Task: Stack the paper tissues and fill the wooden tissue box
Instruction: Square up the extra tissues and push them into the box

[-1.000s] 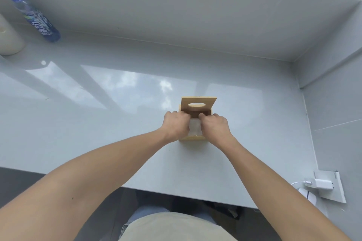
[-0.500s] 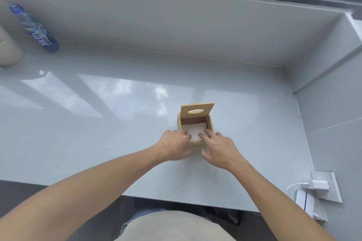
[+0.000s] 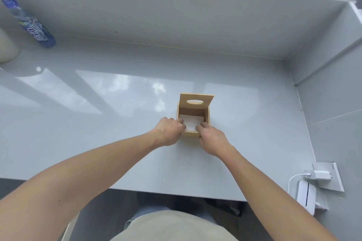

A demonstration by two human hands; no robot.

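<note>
grey counter (image 3: pixel 117 143) | both hands – l (image 3: pixel 169 130), r (image 3: pixel 210 139) – fingers curled in tissue box (image 3: pixel 194 117)

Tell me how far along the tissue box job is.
Done: white tissues lie inside the wooden box. In hand: left hand and right hand at its near rim, fingers on the stack. Left: the hinged lid stands open.

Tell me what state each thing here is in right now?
Box: open, upright on the counter.
Lid: raised, standing at the back.
Tissues: stacked inside the box.
Left hand: at the box's near left corner, fingers reaching in.
Right hand: at its near right corner, fingers reaching in.
Bottle: capped.
Charger: plugged in.
</note>
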